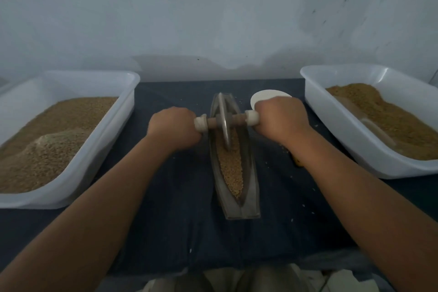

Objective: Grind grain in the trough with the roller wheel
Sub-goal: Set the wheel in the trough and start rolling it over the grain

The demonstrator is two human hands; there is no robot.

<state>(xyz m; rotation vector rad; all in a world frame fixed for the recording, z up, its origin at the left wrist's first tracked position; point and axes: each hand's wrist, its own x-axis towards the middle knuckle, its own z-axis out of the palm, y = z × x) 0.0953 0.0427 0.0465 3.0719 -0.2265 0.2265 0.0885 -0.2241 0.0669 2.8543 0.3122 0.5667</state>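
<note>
**Roller wheel (224, 121) standing in trough's (249, 173) far half**

Left hand (174, 127) and right hand (280, 116) are clenching the ends of the axle (237, 120), equally near. The trough is running straight away from the person; grain (231, 168) is lying mostly nearward of the wheel, probably calling for a pull.

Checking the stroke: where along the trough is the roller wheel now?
Head view, centre: the roller wheel stands in the far half of the trough, between the left hand and right hand gripping its handles.
</note>
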